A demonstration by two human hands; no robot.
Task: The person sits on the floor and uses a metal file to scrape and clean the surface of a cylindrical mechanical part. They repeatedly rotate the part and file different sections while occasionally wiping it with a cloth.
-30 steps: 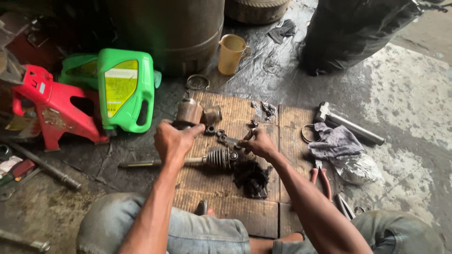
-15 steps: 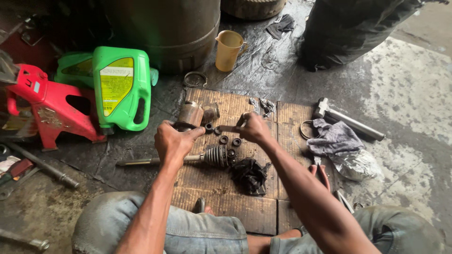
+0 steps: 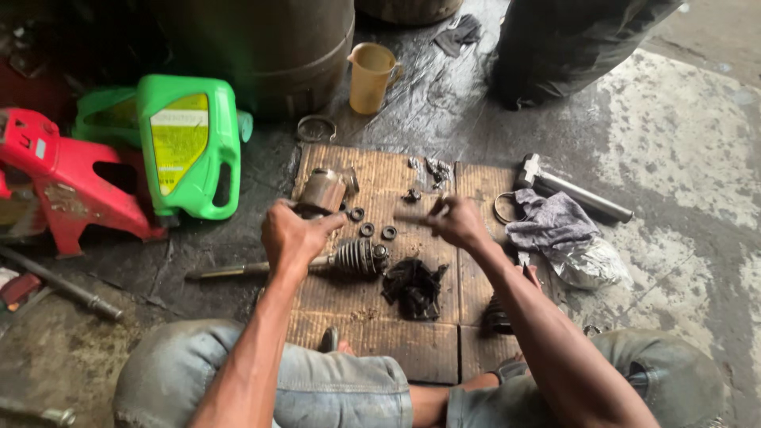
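Axle shaft (image 3: 238,270) is laid across the wooden board (image 3: 372,349) on the floor, ribbed boot end (image 3: 358,256) toward the middle. Left hand (image 3: 292,235) is closed round the shaft just behind the boot; grip narrow and firm. Right hand (image 3: 456,221) is raised above the board, fingers pinched on a small dark part, possibly a tool tip or a clip; too blurred to be told.

Risks, judged from the layout:
- Three small rings (image 3: 369,225) are lying loose just beside the boot end. A twist of the shaft could knock them off the board into the oily floor.
- The pinched part is held over the board's seam (image 3: 457,277); if dropped, it could be lost in the gap.
- Everything looks greasy. Slip of the left grip is likely if torque is applied.
- Metal joint housing (image 3: 323,191) is resting on its side near the left hand; it could be rolled by a nudge.
- Torn black rubber piece (image 3: 412,287) is close to the boot end; grit transfer onto the joint is possible.
- Hammer (image 3: 572,188) and rag (image 3: 551,223) are well apart to the right; no concern.
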